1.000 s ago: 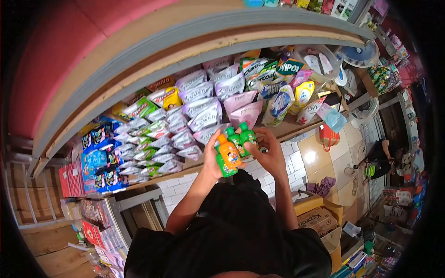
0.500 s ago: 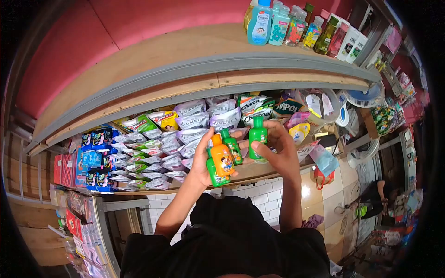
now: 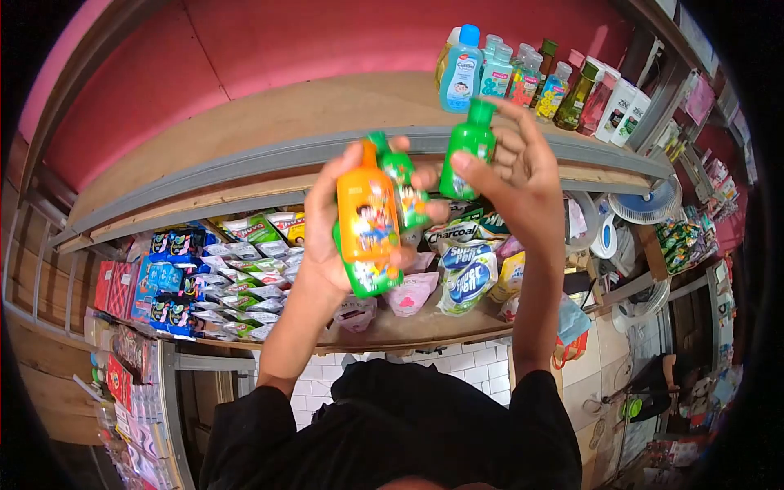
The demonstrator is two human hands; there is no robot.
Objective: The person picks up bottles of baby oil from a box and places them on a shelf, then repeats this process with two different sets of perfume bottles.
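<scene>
Bottles (image 3: 366, 216) fill both my hands, held between me and the upper shelf (image 3: 310, 110), the widest thing about my grip, running past it on either side. Below my hands, the lower shelf (image 3: 441, 327) carries pouches (image 3: 469, 278) packed in close rows, probably so that many fit while their fronts can be read. Beyond my right fingertips, toiletries (image 3: 462, 79) stand upright, grouped on the upper shelf, perhaps to be told apart at a glance.

My left hand (image 3: 325, 237) clasps three of the bottles, thumb on one side and fingers curled round the other, likely because bundling lets one hand bear several. The orange bottle (image 3: 367, 212) is foremost there, partly hiding a lower green bottle (image 3: 376, 282) under it and a rear green bottle (image 3: 412, 194), blurred, to its right.

My right hand (image 3: 527, 180) pinches a single green bottle (image 3: 467, 159), apart from the bundle, thumb on its front, fingers behind; that seems a hold for steering one piece alone. Its cap (image 3: 482, 110) points up, leaning slightly right.
</scene>
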